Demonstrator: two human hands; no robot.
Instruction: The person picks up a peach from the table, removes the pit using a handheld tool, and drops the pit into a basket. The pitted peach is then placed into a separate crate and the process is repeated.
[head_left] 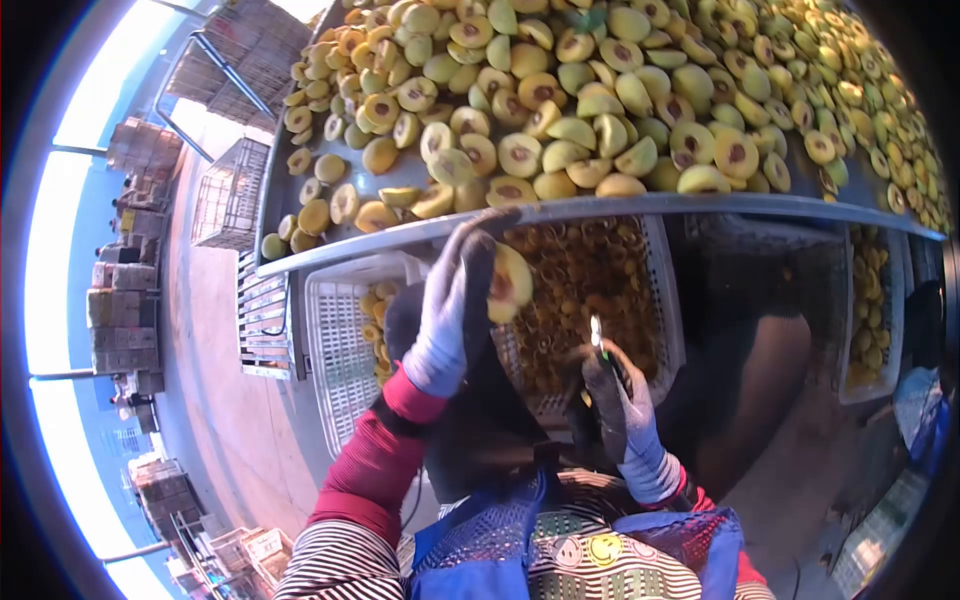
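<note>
My left hand (452, 305), in a grey and dark glove, is raised at the metal table's near edge. Its fingers and thumb grip a peach half (511, 283), cut face partly showing. Lower and to the right, my right hand (622, 402), gloved alike, is closed round a small hand tool with a shiny metal tip (596, 330) pointing up. Most of its handle is hidden in the fingers. Beneath and between both hands stands a white crate (662, 290) holding many brownish pieces that look like peach scraps or pits.
Heaps of halved peaches (620, 110) cover the metal table (375, 243). A white crate (335, 330) with peach pieces stands left of my knees, another (893, 330) far right. Stacked crates (125, 320) line the left wall. A slatted pallet (262, 325) stands by the table's left end.
</note>
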